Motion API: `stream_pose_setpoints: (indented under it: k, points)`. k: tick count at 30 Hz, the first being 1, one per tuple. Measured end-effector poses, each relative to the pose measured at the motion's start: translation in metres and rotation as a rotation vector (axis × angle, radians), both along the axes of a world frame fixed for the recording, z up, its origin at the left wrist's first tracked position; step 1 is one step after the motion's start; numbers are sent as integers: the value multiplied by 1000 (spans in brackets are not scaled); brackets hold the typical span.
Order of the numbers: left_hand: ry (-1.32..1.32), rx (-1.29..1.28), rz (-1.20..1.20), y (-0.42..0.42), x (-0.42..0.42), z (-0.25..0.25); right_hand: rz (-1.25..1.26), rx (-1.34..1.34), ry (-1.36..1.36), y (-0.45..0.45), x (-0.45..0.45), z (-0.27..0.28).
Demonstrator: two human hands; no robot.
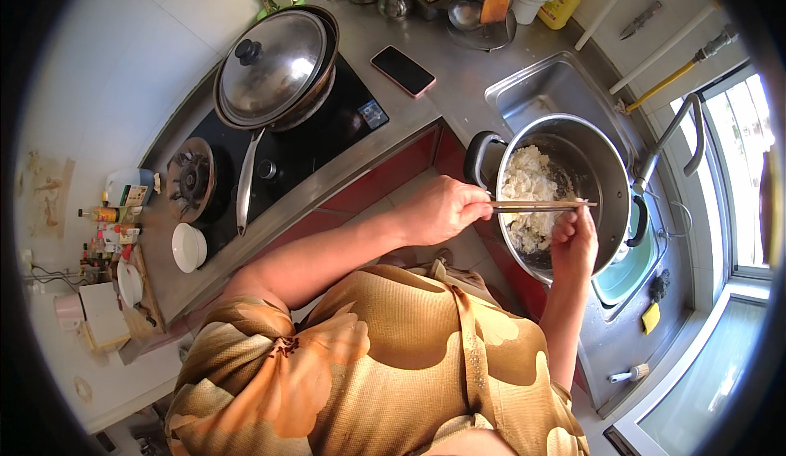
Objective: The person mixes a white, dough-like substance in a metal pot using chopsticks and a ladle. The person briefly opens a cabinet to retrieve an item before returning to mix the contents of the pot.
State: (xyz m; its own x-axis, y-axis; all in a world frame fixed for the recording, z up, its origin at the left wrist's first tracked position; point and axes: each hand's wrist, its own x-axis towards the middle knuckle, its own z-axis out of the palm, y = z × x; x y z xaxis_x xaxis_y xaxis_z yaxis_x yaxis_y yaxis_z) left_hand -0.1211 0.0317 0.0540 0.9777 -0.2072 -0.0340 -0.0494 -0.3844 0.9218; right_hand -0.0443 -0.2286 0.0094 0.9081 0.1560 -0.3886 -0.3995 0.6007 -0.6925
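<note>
A deep stainless-steel pot (602,167) with black handles stands at the sink, holding a clumpy white mass (527,192), perhaps dough or rice. A pair of chopsticks (528,205) lies level across the pot's opening, above the mass. My left hand (447,210) grips one end, just outside the rim near a handle. At the other end, the fingertips of my right hand (576,235) pinch the sticks over the inside of the pot. My right wrist crosses the near rim.
Behind the pot is a steel sink basin (540,97) with a tap (666,143); a turquoise basin (626,275) sits partly under it. A phone (403,70) lies on the counter. On the hob (295,149) rests a lidded wok (276,66), its handle jutting forward. A white bowl (189,247) is near the burner.
</note>
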Motion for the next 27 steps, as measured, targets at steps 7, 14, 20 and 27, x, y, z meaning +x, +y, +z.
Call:
stream_pose_setpoints:
  k: [7, 14, 20, 27]
  points:
    - [-125, -85, 713, 116, -5, -10, -127, -438, -153, -51, 23, 5]
    - [-309, 350, 1209, 215, 28, -67, 88, -450, 2, -15, 5, -21]
    - [-334, 656, 1203, 217, 36, -63, 42, -519, -80, -21, 10, -10]
    - [-555, 650, 1265, 245, -5, -28, 29, -626, -59, -21, 7, -13]
